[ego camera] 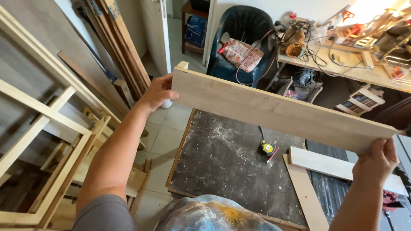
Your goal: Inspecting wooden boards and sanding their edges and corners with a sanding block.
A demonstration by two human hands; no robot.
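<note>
Holding a long pale wooden board up in the air, the person had one hand at each end. The left hand sat at the board's upper left end, its grip pressed around the edge with the thumb on the near face and the fingers hidden behind. The right hand took the lower right end from beneath, its grip likewise clamped on the board's bottom edge. The board tilted down from left to right and hung above a dark, dusty tabletop.

On that tabletop, just below the board's middle, lay a yellow tape measure with a red-tipped pencil touching or just beside it. Two pale wooden strips lay at the tabletop's right edge, near the right hand. To the left, light wooden frames leaned against the wall over the tiled floor. Farther back stood a dark plastic chair carrying a patterned bag, and a cluttered workbench with cables and tools lay well apart behind the board.
</note>
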